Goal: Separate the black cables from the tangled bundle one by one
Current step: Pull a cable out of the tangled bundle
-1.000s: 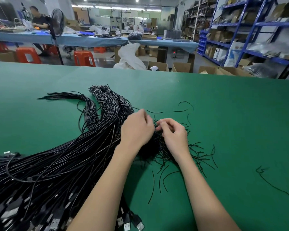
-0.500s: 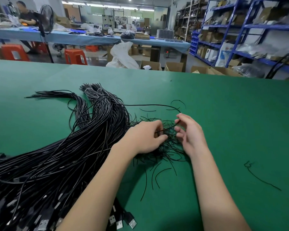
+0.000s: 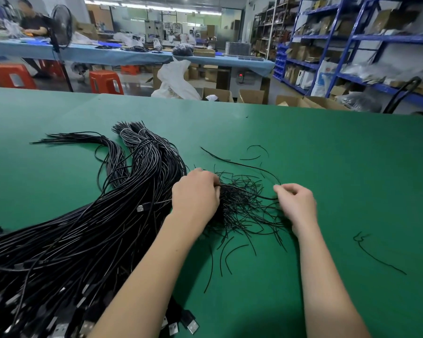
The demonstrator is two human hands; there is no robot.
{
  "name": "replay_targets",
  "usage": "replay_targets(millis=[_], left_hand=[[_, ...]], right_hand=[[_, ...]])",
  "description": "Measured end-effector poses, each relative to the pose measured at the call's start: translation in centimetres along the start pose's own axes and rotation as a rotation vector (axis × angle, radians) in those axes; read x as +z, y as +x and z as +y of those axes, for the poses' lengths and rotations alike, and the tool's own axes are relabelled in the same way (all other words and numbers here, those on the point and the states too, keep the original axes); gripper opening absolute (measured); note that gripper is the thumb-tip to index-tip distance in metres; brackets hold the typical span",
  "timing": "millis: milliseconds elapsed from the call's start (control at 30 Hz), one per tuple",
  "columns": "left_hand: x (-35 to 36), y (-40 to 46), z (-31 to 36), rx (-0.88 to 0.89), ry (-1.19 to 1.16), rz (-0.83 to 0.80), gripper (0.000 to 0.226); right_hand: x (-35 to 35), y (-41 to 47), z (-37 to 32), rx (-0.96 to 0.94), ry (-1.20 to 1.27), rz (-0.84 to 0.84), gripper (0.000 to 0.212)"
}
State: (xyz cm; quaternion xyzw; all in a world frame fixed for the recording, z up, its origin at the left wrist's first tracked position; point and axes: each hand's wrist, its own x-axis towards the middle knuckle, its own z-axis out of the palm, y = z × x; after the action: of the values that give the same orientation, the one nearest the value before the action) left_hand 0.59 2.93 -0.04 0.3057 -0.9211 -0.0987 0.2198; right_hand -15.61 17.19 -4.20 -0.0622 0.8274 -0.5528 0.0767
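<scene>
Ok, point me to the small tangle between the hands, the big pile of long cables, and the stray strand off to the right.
Small tangle [image 3: 244, 206], head view, its dense middle.
Long cable pile [image 3: 83, 230], head view, mid-pile strands.
Stray strand [image 3: 376, 259], head view, along its middle.

Both bare forearms are reaching forward from the table's near edge.

The left hand [image 3: 195, 196] is lying knuckles-up, its fingers curling down in a closed grip; the right hand [image 3: 296, 202], just beside it, is pinching thumb against forefinger, the other fingers curling loosely.
</scene>
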Motion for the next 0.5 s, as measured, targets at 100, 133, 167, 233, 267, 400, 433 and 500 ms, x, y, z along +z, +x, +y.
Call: replay_targets(millis=[100, 133, 167, 233, 267, 400, 433, 500], left_hand=[[0.3, 0.0, 0.1, 0.061, -0.088, 0.054, 0.022], [0.4, 0.0, 0.1, 0.101, -0.125, 0.063, 0.023], [0.4, 0.0, 0.2, 0.151, -0.165, 0.07, 0.023], [0.5, 0.0, 0.4, 0.25, -0.246, 0.074, 0.024], [0.6, 0.1, 0.4, 0.282, -0.296, 0.072, 0.022], [0.9, 0.3, 0.0, 0.295, -0.507, 0.115, 0.011], [0.9, 0.4, 0.0, 0.261, -0.564, 0.126, 0.012], [0.9, 0.7, -0.1, 0.118, -0.7, 0.112, 0.01]], right_hand=[[0.4, -0.5, 0.3, -0.132, -0.306, 0.127, 0.04], [0.7, -0.7, 0.1, -0.226, -0.313, 0.164, 0.044], [0.8, -1.1, -0.2, -0.341, -0.262, 0.175, 0.041], [1.1, -1.7, -1.1, -0.534, -0.088, 0.052, 0.022], [1.4, -2.2, -1.5, -0.574, -0.011, -0.088, 0.015], [2.7, -3.3, -2.2, -0.465, 0.219, -0.574, 0.017], [2.7, -3.4, -2.1, -0.439, 0.229, -0.627, 0.019], [2.6, -3.3, -2.1, -0.433, 0.21, -0.67, 0.018]])
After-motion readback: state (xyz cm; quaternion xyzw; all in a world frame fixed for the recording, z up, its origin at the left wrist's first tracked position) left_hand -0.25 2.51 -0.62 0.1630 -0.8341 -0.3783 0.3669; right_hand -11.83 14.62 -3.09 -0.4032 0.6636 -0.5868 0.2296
